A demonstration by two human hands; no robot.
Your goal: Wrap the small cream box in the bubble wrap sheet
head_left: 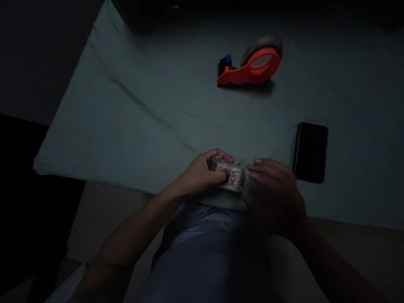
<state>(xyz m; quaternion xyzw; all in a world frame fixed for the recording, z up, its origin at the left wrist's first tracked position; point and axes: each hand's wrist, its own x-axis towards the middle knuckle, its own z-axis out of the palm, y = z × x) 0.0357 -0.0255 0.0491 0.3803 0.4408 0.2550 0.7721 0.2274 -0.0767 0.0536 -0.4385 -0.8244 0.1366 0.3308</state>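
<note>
My left hand (205, 170) is closed around a small pale packet (235, 179) with a red mark on its face. Clear, shiny plastic covers the packet, and my left thumb presses across its front. Just to its right is my right hand (274, 193), fingers pointing toward the packet's right end. Motion blurs this hand, and a hazy patch like clear film lies between it and the packet. Whether the right fingers grip that film, I cannot tell. Both hands are above the front edge of the cloth-covered table (151, 155).
An orange and blue tape dispenser (265, 69) with a roll of tape lies toward the back of the table. A black rectangular object (312, 152), perhaps a phone or a case, lies right of my right hand. The cloth has creases on the left. Lighting is dim.
</note>
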